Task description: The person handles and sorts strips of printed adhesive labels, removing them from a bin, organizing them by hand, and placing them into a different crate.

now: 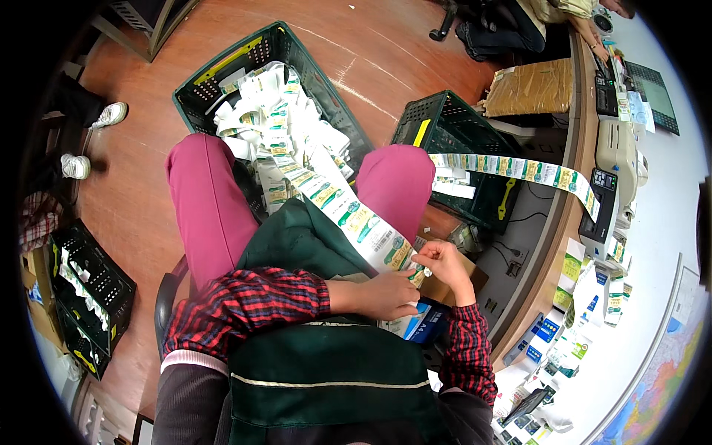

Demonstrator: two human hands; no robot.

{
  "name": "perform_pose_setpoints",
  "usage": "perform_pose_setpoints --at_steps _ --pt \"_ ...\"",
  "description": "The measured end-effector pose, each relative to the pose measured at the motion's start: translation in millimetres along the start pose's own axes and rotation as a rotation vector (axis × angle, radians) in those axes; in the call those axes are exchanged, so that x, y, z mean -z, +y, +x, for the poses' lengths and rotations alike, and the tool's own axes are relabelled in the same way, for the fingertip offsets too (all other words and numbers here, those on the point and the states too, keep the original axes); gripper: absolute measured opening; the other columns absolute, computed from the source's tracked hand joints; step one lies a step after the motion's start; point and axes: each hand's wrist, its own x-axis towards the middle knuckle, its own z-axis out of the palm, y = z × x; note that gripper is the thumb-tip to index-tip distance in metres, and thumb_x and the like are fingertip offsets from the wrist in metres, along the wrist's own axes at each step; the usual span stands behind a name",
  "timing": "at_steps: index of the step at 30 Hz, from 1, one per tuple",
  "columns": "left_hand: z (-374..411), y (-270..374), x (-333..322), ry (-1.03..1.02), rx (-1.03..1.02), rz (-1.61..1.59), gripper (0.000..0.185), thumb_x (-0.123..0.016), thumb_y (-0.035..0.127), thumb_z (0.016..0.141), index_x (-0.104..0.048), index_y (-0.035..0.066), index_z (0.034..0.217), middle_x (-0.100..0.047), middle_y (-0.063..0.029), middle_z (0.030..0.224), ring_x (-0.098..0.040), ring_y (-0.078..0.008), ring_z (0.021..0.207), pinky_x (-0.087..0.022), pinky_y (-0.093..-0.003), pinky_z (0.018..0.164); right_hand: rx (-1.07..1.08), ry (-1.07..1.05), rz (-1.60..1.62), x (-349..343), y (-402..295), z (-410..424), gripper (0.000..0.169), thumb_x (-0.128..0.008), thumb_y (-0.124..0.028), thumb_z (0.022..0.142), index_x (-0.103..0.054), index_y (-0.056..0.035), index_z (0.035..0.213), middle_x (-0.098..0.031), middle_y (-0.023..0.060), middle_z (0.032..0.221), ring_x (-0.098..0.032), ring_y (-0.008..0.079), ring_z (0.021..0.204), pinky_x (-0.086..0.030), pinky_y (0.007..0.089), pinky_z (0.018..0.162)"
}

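Note:
A long strip of printed labels [356, 221] rises from the green plastic crate [334, 100] before my knees and runs across my right thigh to my hands. Its near end lies between my left hand [384, 295], which grips it from the left, and my right hand [443, 266], whose thumb and forefinger pinch its edge. Inside the crate lies a loose heap of label strips [272, 111]. Another label strip [517, 168] hangs in an arc from a label printer [601, 206] on the desk towards a second green crate [445, 108] at my right knee.
The wooden desk edge [537, 295] runs along my right, with label packs and boxes on top. Cardboard [528, 86] stands beyond the second crate. More crates [94, 295] sit at the left. Another person [500, 33] sits at the far desk; someone's white shoes [76, 166] show at left.

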Motion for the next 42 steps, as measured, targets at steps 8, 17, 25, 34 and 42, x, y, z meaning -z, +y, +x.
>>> perform_pose_setpoints --at_steps 8,17,25,34,42 --pt "9 22 26 0.033 0.009 0.002 0.021 -0.065 0.023 0.083 -0.059 0.002 0.08 -0.061 -0.0157 0.096 -0.054 -0.0351 0.105 -0.03 -0.0471 0.109 -0.011 0.034 0.297 13 -40 11 0.016 -0.072 -0.01 0.082 -0.065 0.0012 0.073 -0.06 -0.005 0.066 -0.05 0.0016 0.061 -0.039 0.0197 0.054" --pt "14 32 66 0.037 0.233 0.407 0.027 -0.068 0.018 0.081 -0.063 -0.006 0.091 -0.05 -0.0257 0.131 -0.033 -0.0413 0.134 -0.023 -0.049 0.114 0.125 0.2 0.571 21 -84 100 0.013 -0.071 -0.014 0.084 -0.069 -0.0009 0.081 -0.063 -0.0024 0.068 -0.051 0.0026 0.057 -0.039 0.0178 0.051" --pt "3 21 76 0.064 0.272 0.436 0.027 -0.063 0.015 0.086 -0.061 -0.009 0.098 -0.047 -0.0239 0.136 -0.031 -0.0395 0.137 -0.023 -0.0495 0.114 0.168 0.266 0.644 31 -67 49 0.017 -0.067 -0.006 0.085 -0.065 0.0007 0.101 -0.063 -0.0004 0.079 -0.055 0.0031 0.064 -0.042 0.0168 0.055" --pt "9 26 71 0.014 0.277 0.441 0.023 -0.063 0.014 0.085 -0.062 -0.007 0.095 -0.047 -0.0203 0.137 -0.031 -0.0355 0.137 -0.023 -0.0506 0.114 0.277 0.355 0.563 -6 -41 51 0.018 -0.067 0.004 0.08 -0.065 0.0027 0.097 -0.066 0.0032 0.083 -0.06 0.003 0.073 -0.047 0.0174 0.062" --pt "8 30 74 0.0 0.303 0.479 0.024 -0.062 0.015 0.086 -0.061 -0.007 0.095 -0.048 -0.0189 0.138 -0.033 -0.0337 0.137 -0.022 -0.0498 0.114 0.222 0.387 0.402 -5 -4 57 0.018 -0.073 -0.015 0.08 -0.067 -0.0005 0.089 -0.07 0.0063 0.077 -0.062 0.0086 0.065 -0.049 0.0254 0.061"
